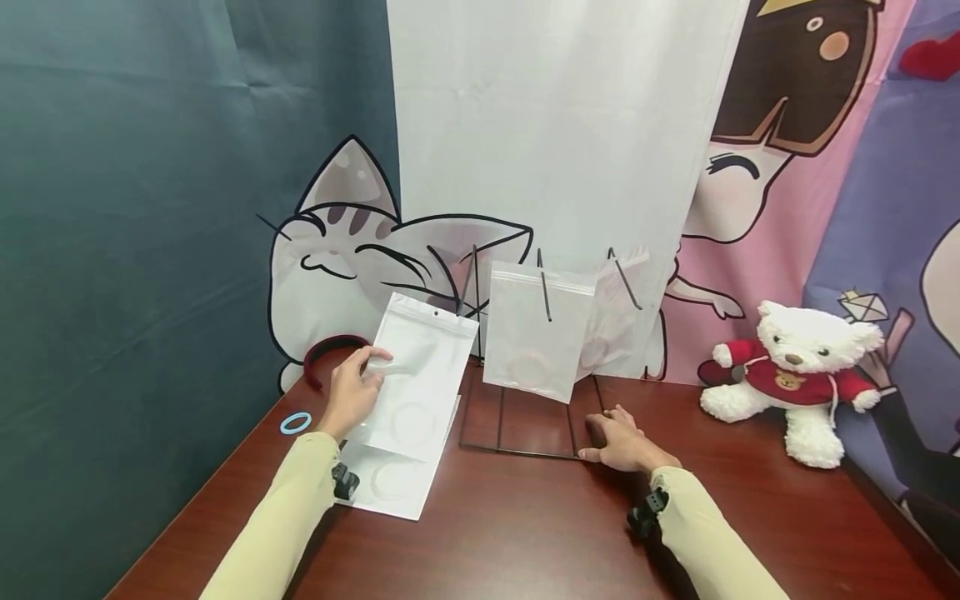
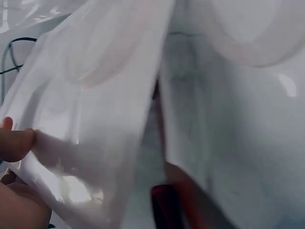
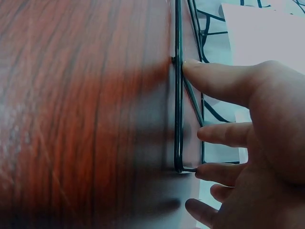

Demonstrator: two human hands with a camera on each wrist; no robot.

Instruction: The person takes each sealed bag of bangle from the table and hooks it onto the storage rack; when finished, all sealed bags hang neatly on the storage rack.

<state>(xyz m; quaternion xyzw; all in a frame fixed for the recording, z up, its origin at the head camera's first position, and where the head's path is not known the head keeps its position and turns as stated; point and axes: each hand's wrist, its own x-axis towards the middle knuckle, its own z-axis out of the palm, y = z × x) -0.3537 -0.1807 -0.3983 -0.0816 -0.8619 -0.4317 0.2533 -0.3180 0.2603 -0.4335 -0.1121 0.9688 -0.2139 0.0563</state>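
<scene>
Left grip (image 1: 354, 396) pinches white pouch (image 1: 422, 371); right grip (image 1: 621, 439) touches rack (image 3: 178, 114).

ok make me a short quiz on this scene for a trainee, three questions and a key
1. What is the left hand pinching?
2. True or false, about the right hand: it is holding a teddy bear.
3. What colour is the loose ring on the table, beside the left forearm? a) green b) light blue c) yellow

Key: 1. A white bag. 2. False; it is at the base of the wire rack. 3. b
</scene>
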